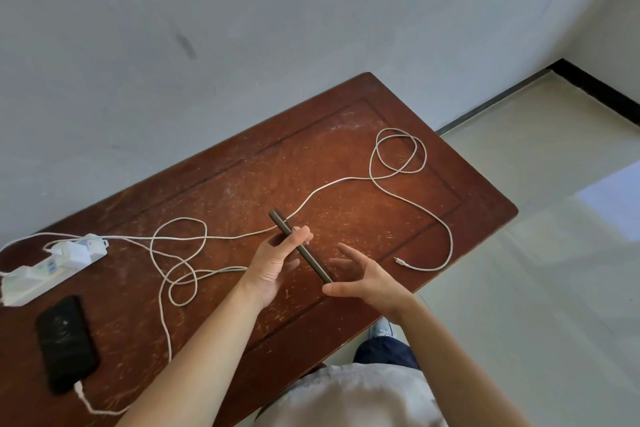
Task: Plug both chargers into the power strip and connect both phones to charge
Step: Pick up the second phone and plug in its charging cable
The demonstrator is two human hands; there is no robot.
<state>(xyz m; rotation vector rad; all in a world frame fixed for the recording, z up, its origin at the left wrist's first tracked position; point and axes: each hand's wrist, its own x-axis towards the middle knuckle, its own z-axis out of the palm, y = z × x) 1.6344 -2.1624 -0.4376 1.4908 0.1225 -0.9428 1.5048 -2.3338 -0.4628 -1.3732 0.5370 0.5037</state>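
Note:
My left hand (273, 262) holds a thin dark phone (313, 262) edge-on above the table, thumb over its upper half. My right hand (367, 279) is open beside the phone's near end, thumb tip touching it. A white power strip (20, 282) lies at the table's left edge with two white chargers (74, 251) plugged in. A black phone (64, 343) lies face-down near the left front, with a white cable plugged into its near end (79, 388). The second cable's free plug (401, 262) rests on the table to the right of my right hand.
The scratched brown wooden table (346, 156) stands against a grey wall. White cable loops (398, 152) lie at the back right, and more cable loops (180, 267) lie left of my left hand. Pale floor lies to the right of the table edge.

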